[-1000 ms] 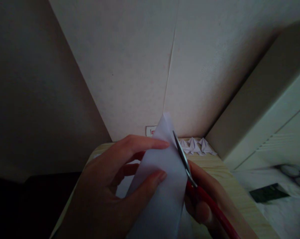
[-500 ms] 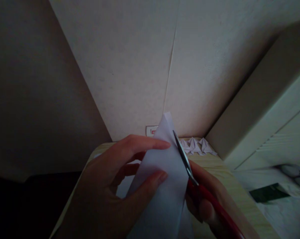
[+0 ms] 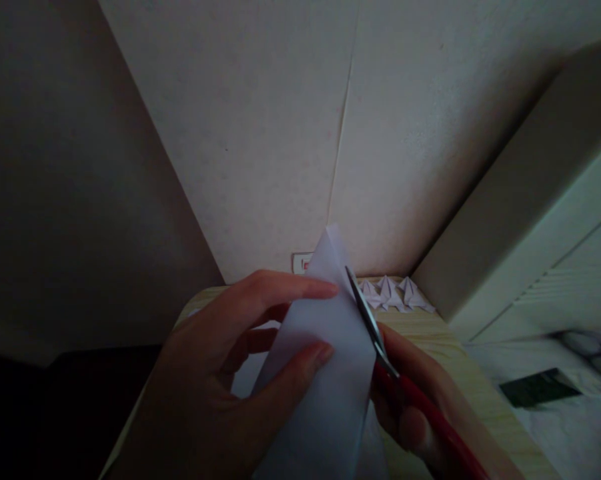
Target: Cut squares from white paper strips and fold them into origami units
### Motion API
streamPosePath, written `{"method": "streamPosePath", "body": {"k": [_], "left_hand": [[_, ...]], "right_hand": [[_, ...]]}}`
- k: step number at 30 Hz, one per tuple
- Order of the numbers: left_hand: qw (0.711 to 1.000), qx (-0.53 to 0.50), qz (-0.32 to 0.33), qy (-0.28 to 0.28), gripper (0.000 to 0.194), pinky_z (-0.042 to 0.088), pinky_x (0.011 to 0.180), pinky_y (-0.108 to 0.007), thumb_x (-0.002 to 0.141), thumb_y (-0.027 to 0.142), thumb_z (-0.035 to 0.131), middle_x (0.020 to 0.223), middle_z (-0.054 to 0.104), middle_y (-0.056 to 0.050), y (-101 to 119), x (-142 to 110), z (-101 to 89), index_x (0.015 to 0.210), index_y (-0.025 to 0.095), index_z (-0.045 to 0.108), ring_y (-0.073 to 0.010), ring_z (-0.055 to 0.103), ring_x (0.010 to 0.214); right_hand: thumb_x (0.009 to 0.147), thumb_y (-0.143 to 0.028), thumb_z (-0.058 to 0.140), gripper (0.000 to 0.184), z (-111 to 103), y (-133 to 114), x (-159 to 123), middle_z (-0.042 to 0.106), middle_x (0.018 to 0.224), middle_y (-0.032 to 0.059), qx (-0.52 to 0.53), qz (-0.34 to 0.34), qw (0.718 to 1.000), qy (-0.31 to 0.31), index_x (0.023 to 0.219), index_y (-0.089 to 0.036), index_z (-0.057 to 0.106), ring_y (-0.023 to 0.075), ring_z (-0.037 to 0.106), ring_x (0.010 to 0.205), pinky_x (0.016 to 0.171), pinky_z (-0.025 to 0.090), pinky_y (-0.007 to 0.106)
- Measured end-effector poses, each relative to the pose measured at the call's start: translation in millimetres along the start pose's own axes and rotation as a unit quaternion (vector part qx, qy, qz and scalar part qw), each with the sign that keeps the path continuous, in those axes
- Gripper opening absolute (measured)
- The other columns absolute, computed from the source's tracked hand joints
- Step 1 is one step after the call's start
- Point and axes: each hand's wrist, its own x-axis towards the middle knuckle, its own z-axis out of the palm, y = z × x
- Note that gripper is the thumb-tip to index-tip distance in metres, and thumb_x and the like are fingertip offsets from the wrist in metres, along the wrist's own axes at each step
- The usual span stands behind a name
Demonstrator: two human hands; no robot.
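Observation:
A folded sheet of white paper (image 3: 325,373) stands tilted up in front of me, its narrow tip pointing at the wall. My left hand (image 3: 230,367) grips it from the left, thumb and index finger lying on its near face and the other fingers behind. In my right hand (image 3: 420,400) are red-handled scissors (image 3: 368,313), their metal blades along the paper's right edge. The blades look nearly closed; whether paper lies between them I cannot tell. Part of the right hand's fingers is hidden behind the handles.
Several folded paper figures (image 3: 388,293) sit at the back of the light wooden table (image 3: 430,333), against the wall. A wall socket or switch (image 3: 300,263) shows behind the paper. On the right are a pale padded panel (image 3: 520,180) and a dark green item (image 3: 540,388) on white cloth.
The paper and left hand have shifted very slightly left. The scissor tips sit a touch lower, and the blades remain along the same edge.

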Motion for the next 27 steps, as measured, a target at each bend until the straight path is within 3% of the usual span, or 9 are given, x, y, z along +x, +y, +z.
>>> {"method": "streamPosePath", "body": {"k": [3,9,16,27], "left_hand": [[1.0,-0.003,0.005,0.007,0.03,0.058,0.062,-0.014,0.065,0.021,0.081,0.082,0.08,0.013,0,0,0.6,0.078,0.048,0.082,-0.0157,0.074,0.076],[1.0,-0.01,0.009,0.005,0.028,0.055,0.058,-0.011,0.065,0.022,0.081,0.077,0.079,0.013,0,1,0.8,0.077,0.047,0.082,-0.0128,0.072,0.067],[1.0,-0.006,0.002,0.016,0.028,0.057,0.057,-0.014,0.064,0.02,0.08,0.077,0.079,0.011,1,0,-0.4,0.077,0.044,0.083,-0.0145,0.072,0.068],[1.0,-0.02,0.018,0.002,0.03,0.055,0.057,-0.013,0.065,0.018,0.079,0.079,0.079,0.012,0,2,0.1,0.078,0.045,0.082,-0.0144,0.071,0.07]], "right_hand": [[0.063,-0.091,0.063,0.069,0,-4,1,0.063,0.075,0.0029,0.02,0.02,1.0,-0.011,0.077,-0.024,0.061,0.0197,0.06,0.069,0.062,0.052,0.029],[0.063,-0.09,0.065,0.067,4,-9,4,0.065,0.073,0.0023,0.037,0.023,0.999,0.0,0.074,-0.024,0.061,0.0197,0.062,0.068,0.061,0.052,0.029],[0.074,-0.081,0.066,0.055,7,-21,-1,0.069,0.073,0.0035,0.011,-0.013,0.999,0.027,0.079,-0.027,0.067,0.0222,0.066,0.068,0.062,0.056,0.031],[0.074,-0.08,0.067,0.053,5,-23,2,0.071,0.072,0.0038,-0.002,-0.017,1.0,0.02,0.078,-0.027,0.068,0.0238,0.068,0.068,0.062,0.057,0.033]]}}
